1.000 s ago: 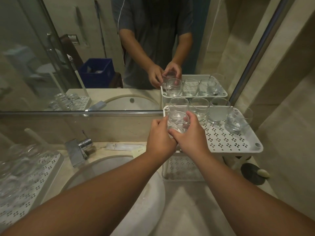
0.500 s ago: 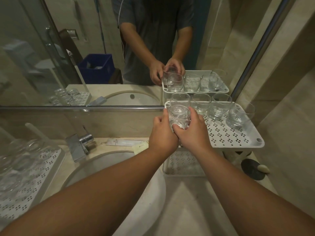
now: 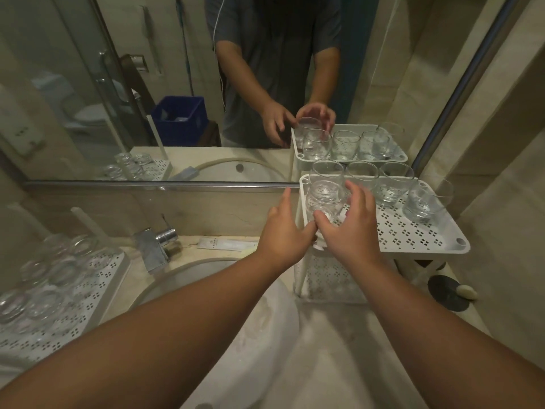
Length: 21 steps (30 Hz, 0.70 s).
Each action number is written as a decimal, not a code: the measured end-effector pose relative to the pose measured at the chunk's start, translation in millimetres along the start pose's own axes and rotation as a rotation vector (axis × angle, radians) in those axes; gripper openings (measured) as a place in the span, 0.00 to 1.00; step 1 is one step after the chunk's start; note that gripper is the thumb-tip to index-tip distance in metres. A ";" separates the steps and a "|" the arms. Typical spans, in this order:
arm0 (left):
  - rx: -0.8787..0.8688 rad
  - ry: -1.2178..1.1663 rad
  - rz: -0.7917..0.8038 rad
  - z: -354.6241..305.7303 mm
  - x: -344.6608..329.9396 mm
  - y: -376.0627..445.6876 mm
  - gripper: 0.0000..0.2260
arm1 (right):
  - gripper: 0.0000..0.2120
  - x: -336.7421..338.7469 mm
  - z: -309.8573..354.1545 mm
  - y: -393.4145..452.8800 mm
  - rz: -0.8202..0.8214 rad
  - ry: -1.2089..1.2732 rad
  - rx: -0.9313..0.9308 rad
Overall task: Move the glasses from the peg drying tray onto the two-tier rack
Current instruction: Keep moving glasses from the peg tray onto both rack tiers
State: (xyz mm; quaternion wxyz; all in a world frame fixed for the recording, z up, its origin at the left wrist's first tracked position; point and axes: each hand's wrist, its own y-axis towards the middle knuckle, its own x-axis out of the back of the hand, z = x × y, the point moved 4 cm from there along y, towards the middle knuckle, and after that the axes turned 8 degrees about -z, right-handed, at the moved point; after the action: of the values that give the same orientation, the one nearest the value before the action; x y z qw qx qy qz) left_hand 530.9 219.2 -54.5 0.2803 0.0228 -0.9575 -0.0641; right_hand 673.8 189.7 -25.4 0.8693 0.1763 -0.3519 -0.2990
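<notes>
Right grip (image 3: 348, 222) loosely cups glass (image 3: 324, 202) on rack top tier (image 3: 413, 234); left grip (image 3: 283, 231) open beside it.

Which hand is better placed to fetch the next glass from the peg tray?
Left, probably. The left hand is open, off the glass, and on the side of the peg tray. The right hand is cupped close around that glass on the rack.
</notes>
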 end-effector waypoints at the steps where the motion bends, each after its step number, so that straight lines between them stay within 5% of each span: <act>1: -0.021 0.014 0.003 0.7 5.1 -1.3 0.40 | 0.35 0.9 2.7 -2.3 -0.012 -0.004 0.028; 10: -0.129 -0.014 -0.089 19.3 78.0 -16.4 0.32 | 0.28 6.3 68.0 -11.6 -0.062 0.016 0.293; 21: -0.062 -0.022 -0.198 89.6 203.9 -28.9 0.28 | 0.27 -92.1 184.8 -77.9 0.228 0.173 0.393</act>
State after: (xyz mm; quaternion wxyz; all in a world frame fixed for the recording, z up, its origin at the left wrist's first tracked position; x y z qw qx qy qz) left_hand 311.1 184.1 -24.3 0.2626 0.1077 -0.9512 -0.1215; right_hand 457.6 172.1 15.2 0.8733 0.3260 -0.3453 -0.1088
